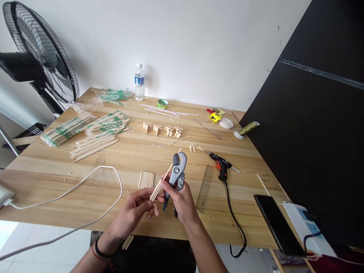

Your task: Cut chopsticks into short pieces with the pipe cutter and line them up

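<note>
My left hand (133,210) is closed on a few thin wooden chopsticks (156,190), slanting up to the right. My right hand (182,201) wraps around a grey pipe cutter (176,172), its curved head pointing up and away from me. The right thumb also rests against the chopsticks. One stick runs longer than the others and passes up beside the cutter's head. Just beyond my left hand lies a neat row of short cut sticks (146,179). The cutter's handles are partly hidden by my right hand.
Chopstick bundles (106,123), some wrapped, lie left of several small stick assemblies (156,129). A glue gun (222,165), a clear ruler (204,187) and a phone (278,223) lie right. A white cable (121,182) loops left; a water bottle (139,83) stands behind.
</note>
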A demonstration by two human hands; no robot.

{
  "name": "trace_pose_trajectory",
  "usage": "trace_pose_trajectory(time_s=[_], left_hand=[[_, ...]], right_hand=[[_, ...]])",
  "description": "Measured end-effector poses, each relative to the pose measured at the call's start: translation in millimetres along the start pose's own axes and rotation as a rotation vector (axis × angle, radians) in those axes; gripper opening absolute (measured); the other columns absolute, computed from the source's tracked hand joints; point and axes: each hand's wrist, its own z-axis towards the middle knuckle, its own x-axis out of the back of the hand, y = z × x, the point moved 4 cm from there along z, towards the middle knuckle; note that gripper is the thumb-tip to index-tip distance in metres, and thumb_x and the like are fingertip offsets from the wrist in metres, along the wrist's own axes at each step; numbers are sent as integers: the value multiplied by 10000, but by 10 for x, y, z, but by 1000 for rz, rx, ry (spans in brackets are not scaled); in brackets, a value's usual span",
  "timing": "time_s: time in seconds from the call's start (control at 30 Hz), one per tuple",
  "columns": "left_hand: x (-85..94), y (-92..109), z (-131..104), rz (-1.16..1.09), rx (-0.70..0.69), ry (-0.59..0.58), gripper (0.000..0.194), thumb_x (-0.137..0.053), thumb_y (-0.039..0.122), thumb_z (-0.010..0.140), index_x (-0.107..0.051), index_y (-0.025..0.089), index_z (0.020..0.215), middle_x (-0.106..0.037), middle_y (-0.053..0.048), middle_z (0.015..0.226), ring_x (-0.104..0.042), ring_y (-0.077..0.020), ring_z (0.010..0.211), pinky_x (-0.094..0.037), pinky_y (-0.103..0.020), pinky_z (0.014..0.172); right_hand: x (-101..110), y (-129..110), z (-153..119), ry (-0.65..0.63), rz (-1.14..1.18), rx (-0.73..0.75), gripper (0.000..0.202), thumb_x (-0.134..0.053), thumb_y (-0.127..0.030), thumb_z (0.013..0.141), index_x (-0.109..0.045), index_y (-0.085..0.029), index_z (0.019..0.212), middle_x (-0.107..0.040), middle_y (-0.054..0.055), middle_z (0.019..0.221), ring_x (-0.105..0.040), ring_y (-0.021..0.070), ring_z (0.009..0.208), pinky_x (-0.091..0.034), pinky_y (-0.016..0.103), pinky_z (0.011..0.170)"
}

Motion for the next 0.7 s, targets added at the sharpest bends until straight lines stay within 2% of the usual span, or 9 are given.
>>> trace_pose_trajectory(time_s=[0.23,0.33,0.43,0.5,0.6,0.7], left_hand=[[-6,25,-8,15,0,-2,251,-692,288,930,-767,161,1133,-740,-108,1022,-617,-154,734,-433,-258,625],[-12,31,5,103,22,40,288,-690,398,947,-753,140,1057,-729,-85,860,-592,-135,652,-415,-243,578],[-14,24,22,160,69,144,412,-690,549,922,-704,137,934,-703,-56,767,-540,-93,512,-310,-209,460],[-17,43,23,197,68,198,447,-696,591,902,-669,144,884,-675,-24,694,-502,-74,453,-261,-197,428],[-14,106,4,260,32,213,436,-665,586,930,-654,155,862,-563,40,525,-471,-76,429,-269,-191,436],[22,155,-30,257,13,219,409,-660,561,943,-650,159,869,-568,39,542,-476,-73,435,-258,-186,435]], right_hand=[[5,-7,-9,-19,-18,8,307,-807,-457,845,-696,-194,958,-623,-25,680,-582,156,607,-500,278,601],[-24,8,-16,-24,-25,23,292,-794,-456,856,-684,-199,942,-619,-28,680,-579,157,603,-504,281,609],[-65,5,-32,-38,-69,27,296,-768,-472,873,-672,-200,941,-639,-20,706,-589,161,593,-508,287,610],[-69,-50,-46,-62,-154,51,309,-719,-493,910,-681,-192,966,-656,-7,723,-619,175,618,-522,301,648],[5,-216,-68,-121,-402,125,369,-595,-516,992,-717,-183,1092,-699,26,771,-677,213,723,-538,334,754],[202,-413,-76,-82,-685,232,387,-549,-485,1022,-706,-197,1227,-767,76,952,-718,257,900,-538,367,866]])
